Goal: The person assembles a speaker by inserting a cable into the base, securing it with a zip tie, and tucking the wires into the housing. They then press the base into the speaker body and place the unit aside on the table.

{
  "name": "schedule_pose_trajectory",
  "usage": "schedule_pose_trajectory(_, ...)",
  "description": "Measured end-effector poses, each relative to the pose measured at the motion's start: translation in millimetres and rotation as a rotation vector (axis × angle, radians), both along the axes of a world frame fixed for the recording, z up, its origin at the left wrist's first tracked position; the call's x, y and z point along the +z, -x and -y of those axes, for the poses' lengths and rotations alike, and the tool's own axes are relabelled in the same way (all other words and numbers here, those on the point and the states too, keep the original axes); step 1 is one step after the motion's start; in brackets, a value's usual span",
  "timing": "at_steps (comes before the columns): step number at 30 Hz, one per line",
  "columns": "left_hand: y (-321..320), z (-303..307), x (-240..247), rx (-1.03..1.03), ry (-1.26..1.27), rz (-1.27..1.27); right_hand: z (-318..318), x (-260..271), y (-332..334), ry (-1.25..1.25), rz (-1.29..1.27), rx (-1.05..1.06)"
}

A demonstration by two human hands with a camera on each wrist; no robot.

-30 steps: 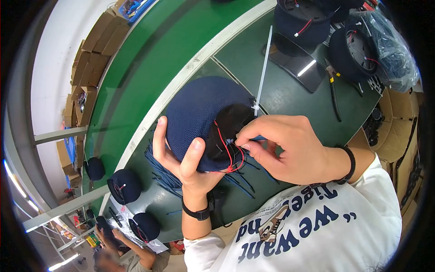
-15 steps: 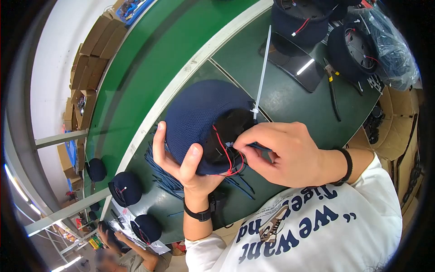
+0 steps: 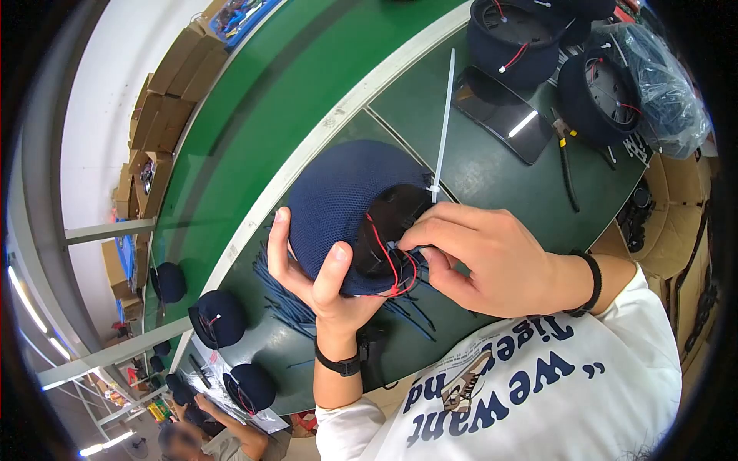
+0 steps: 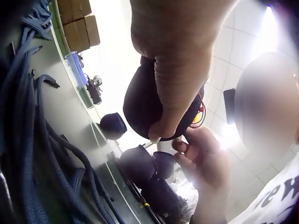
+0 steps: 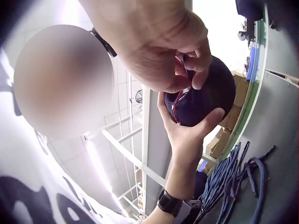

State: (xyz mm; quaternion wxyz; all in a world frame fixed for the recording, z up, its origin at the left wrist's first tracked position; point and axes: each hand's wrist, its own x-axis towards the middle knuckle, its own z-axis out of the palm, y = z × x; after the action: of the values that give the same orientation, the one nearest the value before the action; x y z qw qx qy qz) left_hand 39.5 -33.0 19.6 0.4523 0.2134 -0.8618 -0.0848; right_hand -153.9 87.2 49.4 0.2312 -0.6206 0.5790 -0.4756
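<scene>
A rounded navy mesh-covered piece (image 3: 338, 196) with a black hollow is held above the table by the left hand (image 3: 330, 296), thumb and fingers around its lower left side. Red wires (image 3: 382, 242) loop out of the hollow. The right hand (image 3: 492, 265) pinches something small and dark at the hollow's edge, largely hidden by its fingers. A white cable tie (image 3: 443, 123) stands up from the piece's right edge. In the right wrist view the right hand's fingertips meet at the navy piece (image 5: 210, 93), beside the red wires.
Blue cords (image 3: 280, 288) lie in a bundle under the piece. Beyond are a phone (image 3: 503, 115), pliers (image 3: 566, 165), more navy pieces (image 3: 511, 46) and a plastic bag (image 3: 653, 92). More navy pieces (image 3: 219, 319) stand at lower left, near another person (image 3: 231, 438).
The view has shifted slightly. Both hands stay at the navy piece, the left holding it and the right pinching at the hollow, with only small finger movement.
</scene>
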Motion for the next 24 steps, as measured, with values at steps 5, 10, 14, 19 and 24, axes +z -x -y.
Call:
schedule_pose_trajectory(5,0.0,-1.4,-1.1,-0.008,-0.001,-0.016,-0.6,12.1,3.3,-0.116,0.182,0.032)
schedule_pose_trajectory(10,0.0,-4.1,-1.4,-0.016,0.014,-0.057,-0.9,16.5,8.8,-0.110,0.315,0.023)
schedule_pose_trajectory(14,0.2,-6.1,0.9,0.026,0.024,-0.056,-1.5,5.1,6.7,0.008,0.359,-0.049)
schedule_pose_trajectory(19,2.0,-5.9,-0.2,0.027,0.021,-0.086,-2.9,3.2,4.0,0.011,0.337,-0.079)
schedule_pose_trajectory(24,1.6,-7.1,-2.5,0.024,0.044,-0.088,-0.8,-1.3,-3.1,0.113,0.167,-0.086)
